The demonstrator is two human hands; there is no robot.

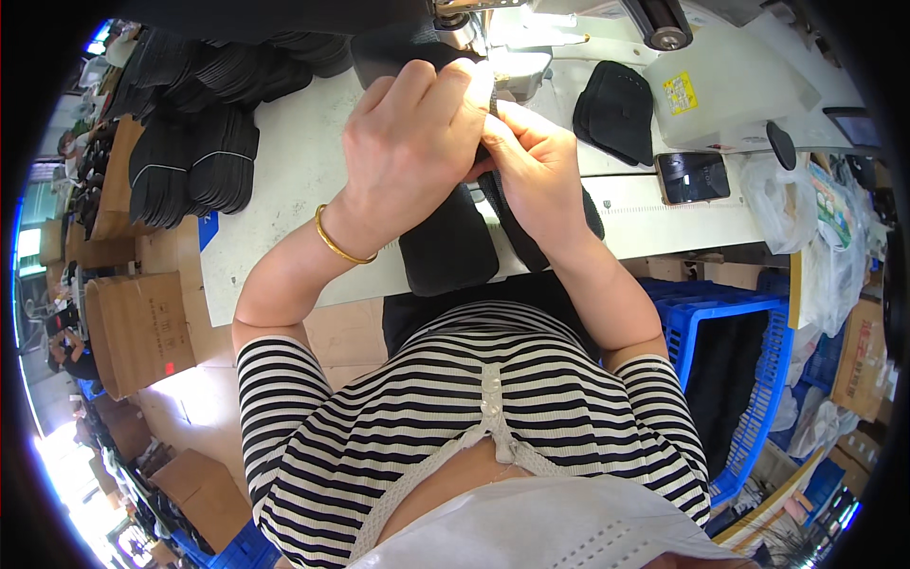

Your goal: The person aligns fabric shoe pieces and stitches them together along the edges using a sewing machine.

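Black fabric strip [513, 226] runs down from between the two hands toward the body, over the near part of the desk [296, 156]. The left hand [414, 133] has its fingers curled in and seems to grip the strip's upper part, though its fingertips are hidden; the right hand [538, 171] pinches the strip between thumb and fingers, just beside the left. A black padded piece [447, 245] lies below the left hand, on the body side. Just beyond the left hand is a metal machine part [459, 30]. Banded black stacks [224, 161] stand well left of the left hand; right of the right hand lie flat black pieces [614, 114] and, farther right, a phone [694, 178].
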